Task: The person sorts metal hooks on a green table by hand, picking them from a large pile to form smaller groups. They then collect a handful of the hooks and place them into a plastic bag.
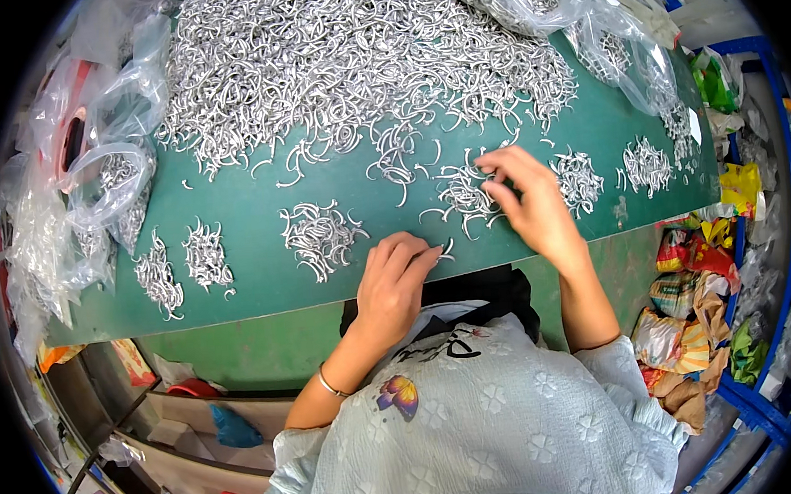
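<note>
A big heap of small curved silver metal hooks covers the far half of a green table. Nearer me lie several small sorted bunches of hooks, such as one left of my hands and one between them. My left hand rests at the table's near edge, fingers curled, pinching a hook or two at its fingertips. My right hand reaches over the bunch in the middle, fingertips pinched on hooks there. A thin bracelet circles my left wrist.
Clear plastic bags holding more hooks crowd the table's left side, and others lie at the far right. Further small bunches sit at the right end. Crumpled coloured wrappers fill a blue-framed bin on the right. Boxes stand under the table.
</note>
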Action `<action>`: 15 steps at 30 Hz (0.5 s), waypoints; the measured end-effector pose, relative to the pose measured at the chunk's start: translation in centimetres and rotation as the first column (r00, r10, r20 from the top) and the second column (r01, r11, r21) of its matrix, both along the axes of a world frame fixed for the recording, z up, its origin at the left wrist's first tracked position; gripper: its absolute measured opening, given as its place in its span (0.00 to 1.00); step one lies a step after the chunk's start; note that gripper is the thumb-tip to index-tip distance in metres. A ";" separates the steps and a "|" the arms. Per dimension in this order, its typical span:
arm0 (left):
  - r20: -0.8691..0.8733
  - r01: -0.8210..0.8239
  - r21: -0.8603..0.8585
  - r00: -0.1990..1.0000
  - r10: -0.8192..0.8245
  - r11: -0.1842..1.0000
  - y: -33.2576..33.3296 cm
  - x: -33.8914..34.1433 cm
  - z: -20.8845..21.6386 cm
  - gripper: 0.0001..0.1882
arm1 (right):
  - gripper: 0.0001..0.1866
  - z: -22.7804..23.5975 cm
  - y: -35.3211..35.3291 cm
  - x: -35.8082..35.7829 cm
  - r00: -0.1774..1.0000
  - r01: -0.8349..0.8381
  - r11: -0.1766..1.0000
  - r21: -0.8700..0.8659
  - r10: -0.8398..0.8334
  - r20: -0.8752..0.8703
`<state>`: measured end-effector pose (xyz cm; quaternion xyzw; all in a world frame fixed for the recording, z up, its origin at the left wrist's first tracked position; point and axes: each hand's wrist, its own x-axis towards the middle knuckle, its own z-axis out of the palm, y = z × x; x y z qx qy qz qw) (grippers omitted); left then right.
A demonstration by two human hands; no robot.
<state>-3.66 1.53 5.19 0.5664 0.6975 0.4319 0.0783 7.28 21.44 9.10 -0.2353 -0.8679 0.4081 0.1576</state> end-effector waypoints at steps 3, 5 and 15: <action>0.008 -0.021 -0.006 1.000 0.021 1.000 0.0 0.1 0.4 0.16 | 0.14 0.5 1.5 0.6 0.976 0.189 0.980 0.062 -0.194 0.096; 0.001 -0.017 -0.005 1.000 0.017 1.000 0.1 0.1 0.4 0.16 | 0.14 -0.1 1.8 -0.1 0.994 0.106 0.963 0.247 -0.103 -0.026; -0.016 0.016 -0.012 1.000 -0.017 1.000 -0.2 0.1 0.1 0.18 | 0.09 -0.1 2.3 1.2 0.997 -0.071 0.960 0.272 0.067 0.024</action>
